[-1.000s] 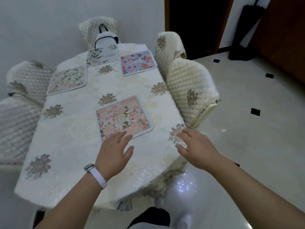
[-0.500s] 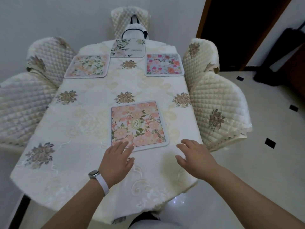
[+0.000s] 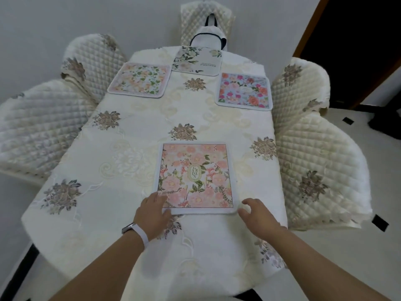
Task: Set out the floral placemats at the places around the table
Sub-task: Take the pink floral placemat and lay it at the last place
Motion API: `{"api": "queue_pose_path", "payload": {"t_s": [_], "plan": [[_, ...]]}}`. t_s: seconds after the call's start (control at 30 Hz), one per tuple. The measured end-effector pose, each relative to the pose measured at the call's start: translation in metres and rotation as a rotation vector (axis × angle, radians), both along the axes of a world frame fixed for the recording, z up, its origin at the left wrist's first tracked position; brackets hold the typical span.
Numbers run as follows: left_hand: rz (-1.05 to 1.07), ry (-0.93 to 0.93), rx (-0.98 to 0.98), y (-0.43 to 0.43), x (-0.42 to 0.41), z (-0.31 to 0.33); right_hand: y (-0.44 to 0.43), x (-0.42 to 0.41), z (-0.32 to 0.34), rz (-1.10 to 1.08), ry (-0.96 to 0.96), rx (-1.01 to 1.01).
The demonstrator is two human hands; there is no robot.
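Note:
A pink floral placemat marked "Garden" lies flat on the cream tablecloth, near the middle of the table. My left hand rests with straight fingers on its near left corner. My right hand hovers just beside its near right corner, fingers loosely curled, holding nothing. Three more mats lie at the far end: a pale green-and-peach one on the left, a white leafy one at the head, and a blue one with bright roses on the right.
Quilted cream chairs stand along the left side, the right side and the far end. A white bag with dark handles sits on the far chair. A dark doorway opens at the right.
My view has swung to face the table squarely. Both hands have come in toward the pink mat's near corners; the left one now lies on the left corner.

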State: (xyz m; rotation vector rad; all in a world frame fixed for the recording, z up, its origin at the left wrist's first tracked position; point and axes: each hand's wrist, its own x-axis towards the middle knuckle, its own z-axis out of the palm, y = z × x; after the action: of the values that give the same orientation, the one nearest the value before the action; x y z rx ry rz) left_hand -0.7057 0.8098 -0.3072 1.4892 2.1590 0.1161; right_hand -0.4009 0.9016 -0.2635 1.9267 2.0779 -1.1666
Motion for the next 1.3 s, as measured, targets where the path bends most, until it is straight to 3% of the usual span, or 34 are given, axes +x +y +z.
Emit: {"api": "queue_pose_path", "payload": {"t_s": [0.1,0.43,0.63,0.97,1.3], "plan": [[0.164,-0.127,-0.009,0.000,-0.001,-0.001,0.019,-0.013,-0.009,-0.103,0.105,-0.096],[0.606,-0.263,-0.027,0.043,0.001,0.000,0.057,-0.033,-0.033,-0.495,0.365,-0.286],[0.696,-0.269,-0.094,0.065,-0.018,-0.008,0.075,-0.028,-0.040,-0.489,0.409,-0.350],[0.849,-0.759,0.073,0.068,-0.012,-0.010,0.078,-0.026,-0.033,-0.349,0.347,-0.255],[0.803,-0.994,0.242,0.040,0.020,0.008,0.053,-0.004,-0.014,-0.408,0.350,-0.140]]}}
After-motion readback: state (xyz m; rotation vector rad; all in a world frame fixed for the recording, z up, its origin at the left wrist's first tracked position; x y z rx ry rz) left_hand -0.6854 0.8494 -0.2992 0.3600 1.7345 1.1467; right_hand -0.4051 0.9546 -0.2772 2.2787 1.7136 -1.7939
